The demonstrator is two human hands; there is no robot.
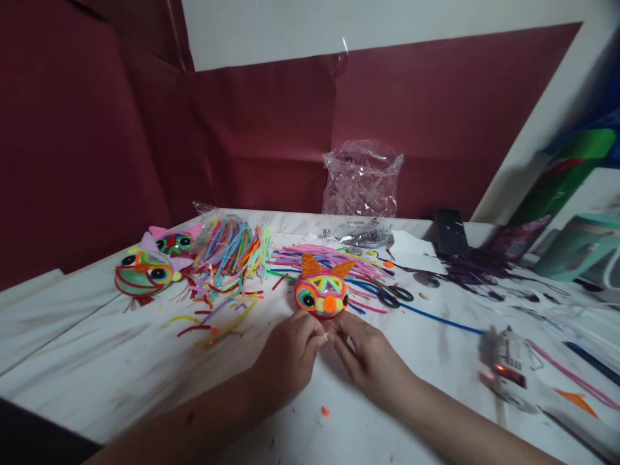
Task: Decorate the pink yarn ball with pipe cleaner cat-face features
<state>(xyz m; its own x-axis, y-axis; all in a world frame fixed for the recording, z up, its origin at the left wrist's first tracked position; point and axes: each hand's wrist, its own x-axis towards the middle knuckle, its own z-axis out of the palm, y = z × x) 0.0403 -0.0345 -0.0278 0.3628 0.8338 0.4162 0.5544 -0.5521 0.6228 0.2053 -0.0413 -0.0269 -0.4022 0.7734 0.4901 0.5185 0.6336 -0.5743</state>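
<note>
A round pipe-cleaner cat head (321,292) with orange ears and an orange nose sits on the white table (97,361), facing me. Just in front of it my left hand (290,354) and my right hand (365,355) meet fingertip to fingertip. Both pinch a tiny pale piece (327,336) between them, close under the head's chin. What the piece is I cannot make out.
Two finished cat heads (145,271) lie at the left beside a heap of cut coloured pipe cleaners (230,255). Black scissors (394,295) and a long blue pipe cleaner (440,320) lie right of the head. A white glue gun (508,371) rests at the right. A clear plastic bag (361,181) stands behind.
</note>
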